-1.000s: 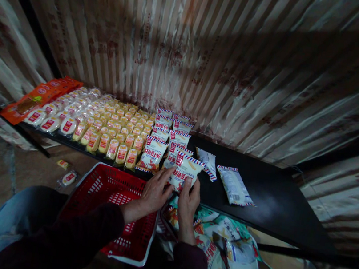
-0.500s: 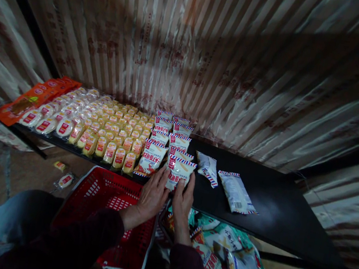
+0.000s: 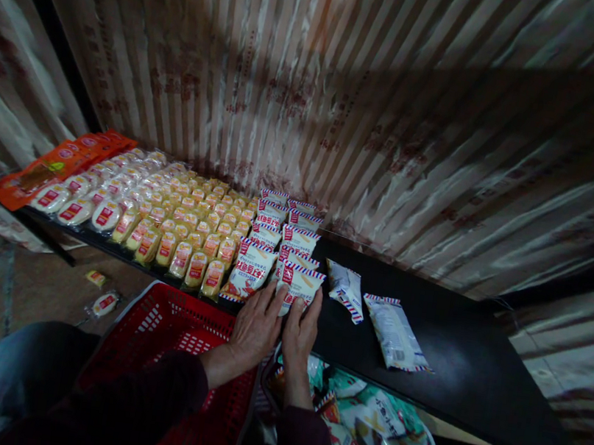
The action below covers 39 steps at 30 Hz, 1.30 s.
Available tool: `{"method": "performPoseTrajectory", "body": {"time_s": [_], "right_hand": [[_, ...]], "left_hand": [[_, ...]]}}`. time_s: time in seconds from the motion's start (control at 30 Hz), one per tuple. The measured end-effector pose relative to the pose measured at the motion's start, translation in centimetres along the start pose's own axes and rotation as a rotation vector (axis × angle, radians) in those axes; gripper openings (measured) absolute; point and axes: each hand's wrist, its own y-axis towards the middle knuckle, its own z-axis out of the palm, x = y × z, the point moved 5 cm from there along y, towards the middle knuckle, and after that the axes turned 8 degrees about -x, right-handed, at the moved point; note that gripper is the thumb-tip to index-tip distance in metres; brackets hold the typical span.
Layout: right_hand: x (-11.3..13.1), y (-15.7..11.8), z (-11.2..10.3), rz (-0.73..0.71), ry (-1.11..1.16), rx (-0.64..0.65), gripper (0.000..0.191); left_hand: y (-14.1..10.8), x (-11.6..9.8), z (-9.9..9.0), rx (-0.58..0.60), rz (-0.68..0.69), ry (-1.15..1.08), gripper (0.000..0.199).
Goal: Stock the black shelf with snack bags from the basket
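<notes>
**2 hands steady a snack bag at the shelf's front edge**

The black shelf (image 3: 475, 375) stretches above the red basket (image 3: 177, 309). Forearms reach forward, side by side. The left hand (image 3: 254, 328), palm down, is loosely open, fingertips on the bag's lower left. The right hand (image 3: 301, 331) is partly open, thumb and fingers touching its lower right. Between them, the snack bag (image 3: 299, 286) leans upright near the front edge; 2 loose bags (image 3: 396, 334) lie to its right.
</notes>
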Motion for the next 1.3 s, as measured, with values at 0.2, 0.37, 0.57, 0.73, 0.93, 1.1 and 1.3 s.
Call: {"method": "performPoseTrajectory", "body": {"time_s": [0.2, 0.37, 0.57, 0.73, 0.93, 1.1, 1.3], "right_hand": [[0.1, 0.5, 0.4, -0.028, -0.039, -0.022, 0.081], [0.1, 0.6, 0.6, -0.042, -0.049, 0.000, 0.082], [0.2, 0.2, 0.3, -0.127, -0.060, -0.035, 0.083], [0.2, 0.2, 0.5, -0.099, -0.060, -0.016, 0.082], [0.5, 0.5, 0.8, -0.060, -0.070, -0.004, 0.083], [0.6, 0.2, 0.5, -0.125, -0.128, -0.041, 0.082], [0.4, 0.1, 0.3, -0.133, -0.122, -0.043, 0.080]], "left_hand": [[0.7, -0.1, 0.1, -0.019, -0.006, 0.117, 0.052], [0.4, 0.2, 0.1, -0.053, -0.012, 0.096, 0.054], [-0.7, 0.1, 0.5, -0.136, 0.128, 0.086, 0.052], [-0.2, 0.3, 1.2, -0.111, 0.145, 0.118, 0.052], [0.1, 0.3, 1.3, -0.126, 0.140, 0.143, 0.051], [-1.0, 0.4, 1.2, -0.183, 0.168, 0.145, 0.055], [-1.1, 0.7, 1.3, -0.156, 0.197, 0.128, 0.056]]}}
